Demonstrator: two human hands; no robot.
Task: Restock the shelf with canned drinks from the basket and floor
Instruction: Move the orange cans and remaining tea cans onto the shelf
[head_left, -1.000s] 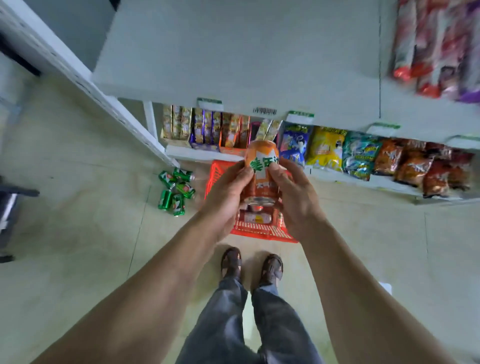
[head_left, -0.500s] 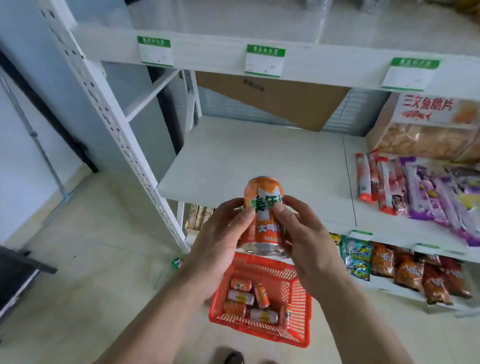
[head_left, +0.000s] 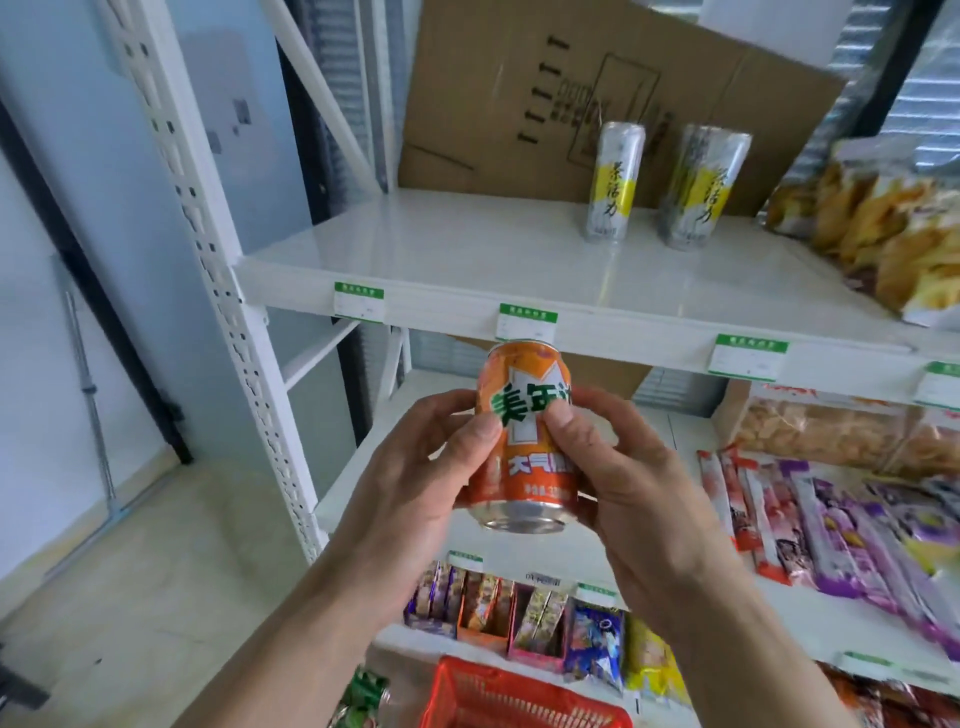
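An orange drink can (head_left: 524, 441) with green lettering stands upright in mid-air, level with the front edge of a white shelf (head_left: 467, 254). My left hand (head_left: 415, 488) grips its left side and my right hand (head_left: 623, 493) grips its right side, thumbs across the label. Two tall silver-and-yellow cans (head_left: 613, 182) stand at the back of that shelf. The red basket (head_left: 498, 696) sits on the floor at the bottom edge, its contents hidden. A green can (head_left: 363, 696) lies on the floor just left of it.
A cardboard sheet (head_left: 519, 93) leans against the back of the shelf. Snack bags (head_left: 883, 234) fill the shelf's right end. Sachets and packets (head_left: 831, 530) cover the lower shelves. The perforated white upright (head_left: 218, 291) borders the shelf on the left.
Both hands have raised the orange can from above the basket up to the level of the upper shelf. The view has tilted up, so the basket and floor cans have dropped to the bottom edge.
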